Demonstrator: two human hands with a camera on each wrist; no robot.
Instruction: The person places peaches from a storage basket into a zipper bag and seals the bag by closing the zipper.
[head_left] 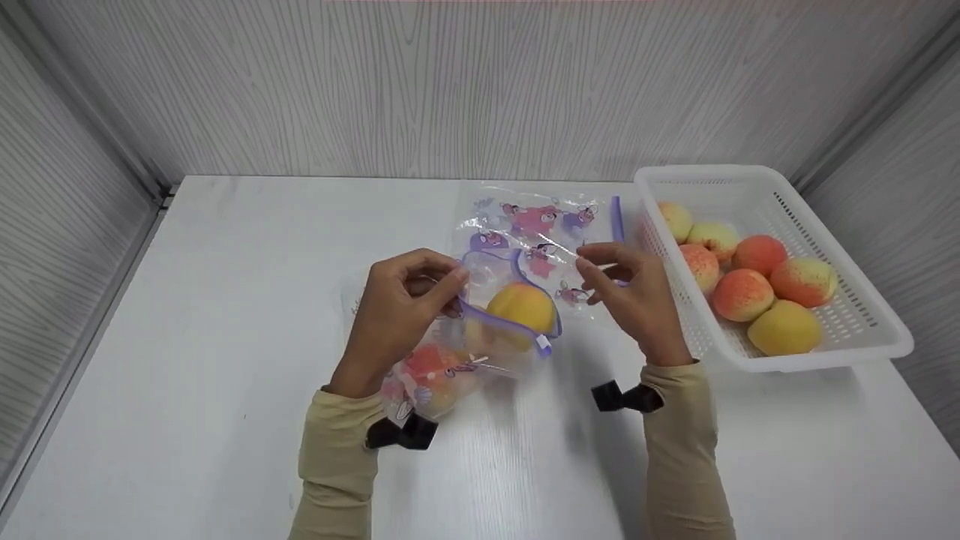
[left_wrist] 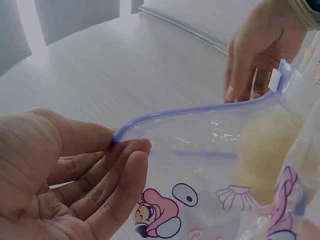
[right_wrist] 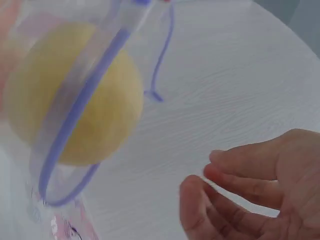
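Note:
My left hand (head_left: 409,311) pinches the purple zip edge of a clear printed zip bag (left_wrist: 175,172) between thumb and fingers. The bag's mouth gapes, and a yellow peach (head_left: 523,304) sits just inside it, beside the white slider (head_left: 543,343). A red-orange peach (head_left: 433,367) shows through printed plastic below my left hand. On the bag's right side is my right hand (head_left: 630,289), with loosely bent fingers and nothing in them. In the right wrist view, its fingertips are apart from the bag and the yellow peach (right_wrist: 115,115).
Behind the hands, another printed zip bag (head_left: 536,217) lies flat on the white table (head_left: 225,300). At the right stands a white perforated basket (head_left: 885,337) with several red and yellow peaches (head_left: 742,295). Grey wood-grain panels (head_left: 450,90) enclose the table.

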